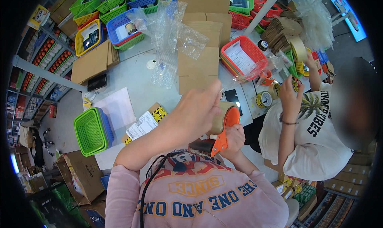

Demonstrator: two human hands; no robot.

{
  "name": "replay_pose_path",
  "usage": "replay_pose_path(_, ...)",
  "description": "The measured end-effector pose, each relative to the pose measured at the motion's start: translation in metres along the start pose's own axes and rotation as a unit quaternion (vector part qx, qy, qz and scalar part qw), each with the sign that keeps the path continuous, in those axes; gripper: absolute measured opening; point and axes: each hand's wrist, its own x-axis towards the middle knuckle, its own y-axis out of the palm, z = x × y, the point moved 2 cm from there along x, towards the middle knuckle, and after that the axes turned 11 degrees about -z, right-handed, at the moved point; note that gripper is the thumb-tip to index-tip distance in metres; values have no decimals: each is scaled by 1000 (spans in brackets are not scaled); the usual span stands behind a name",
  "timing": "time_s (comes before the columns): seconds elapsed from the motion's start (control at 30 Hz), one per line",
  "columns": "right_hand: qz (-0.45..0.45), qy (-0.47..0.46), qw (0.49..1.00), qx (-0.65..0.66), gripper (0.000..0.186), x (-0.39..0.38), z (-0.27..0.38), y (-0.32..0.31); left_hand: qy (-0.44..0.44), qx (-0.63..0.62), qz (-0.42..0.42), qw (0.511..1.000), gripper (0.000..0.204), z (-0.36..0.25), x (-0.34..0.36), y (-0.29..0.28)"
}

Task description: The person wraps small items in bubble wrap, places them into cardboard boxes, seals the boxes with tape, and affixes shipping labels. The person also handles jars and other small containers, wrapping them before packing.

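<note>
The step in hand looks like readying tape: the right hand point(233, 138) grips a tape gun point(221, 126) by its handle, fingers closed around it, held at chest height above the counter point(135, 78). The left hand point(199, 108) rests on the tape roll, fingers curled; whether it pinches the tape end I cannot tell. Next would likely call for pulling tape free toward the flat carton point(198, 66) lying ahead.
</note>
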Motion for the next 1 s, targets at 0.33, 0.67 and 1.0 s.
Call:
replay_pose_path(0.33,10,-19,999,-38,28,-4,-4,0,28,-7,65,997,33,0,3,-11)
replay_pose_path(0.67,21,4,998,-66,24,1,0,11,-79,-130,57,987,37,17,14,-3)
replay_pose_path(1.0,44,36,997,-52,22,-5,-11,18,-160,-201,46,965,40,25,2,4)
